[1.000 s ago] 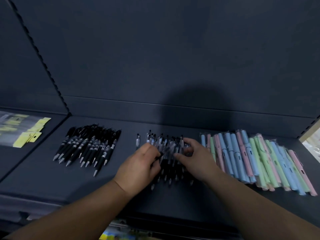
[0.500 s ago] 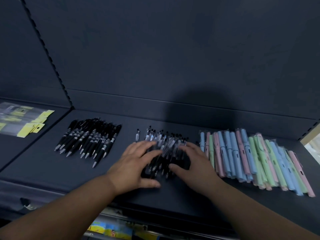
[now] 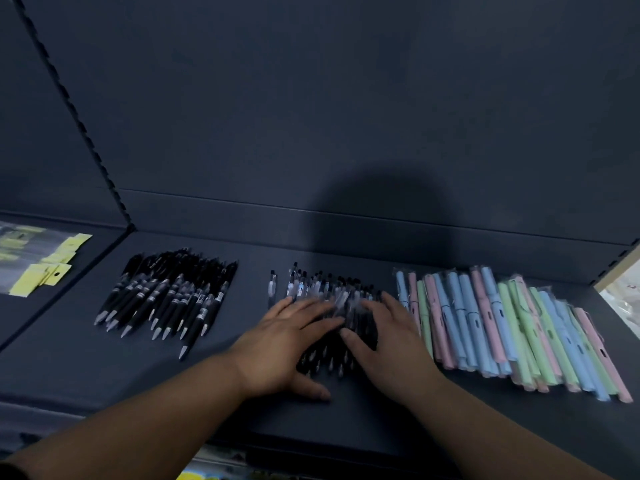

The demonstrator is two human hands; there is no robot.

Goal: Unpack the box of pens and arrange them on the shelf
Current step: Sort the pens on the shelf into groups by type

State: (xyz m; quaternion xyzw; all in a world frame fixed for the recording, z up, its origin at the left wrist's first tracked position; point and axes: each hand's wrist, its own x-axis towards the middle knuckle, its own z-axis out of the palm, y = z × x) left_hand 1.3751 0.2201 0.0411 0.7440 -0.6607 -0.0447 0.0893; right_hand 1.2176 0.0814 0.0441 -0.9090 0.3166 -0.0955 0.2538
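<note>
A heap of clear-barrelled black pens (image 3: 323,289) lies in the middle of the dark shelf (image 3: 86,368). My left hand (image 3: 287,344) lies flat on the heap's left side, fingers straight and spread, thumb on the shelf. My right hand (image 3: 388,341) presses flat on the heap's right side. Both hands cover most of the heap; only the pen tops and some tips below show. One single clear pen (image 3: 272,287) lies apart, just left of the heap. No box is in view.
A pile of black pens with silver tips (image 3: 162,296) lies at the left. Wrapped pastel pens (image 3: 512,327) in blue, pink and green fill the right. Yellow-tagged packets (image 3: 38,265) sit on the neighbouring shelf at far left. A dark back wall rises behind.
Both hands went from curled, pinching pens in the heap to lying flat on it. The heap now looks more gathered under the palms.
</note>
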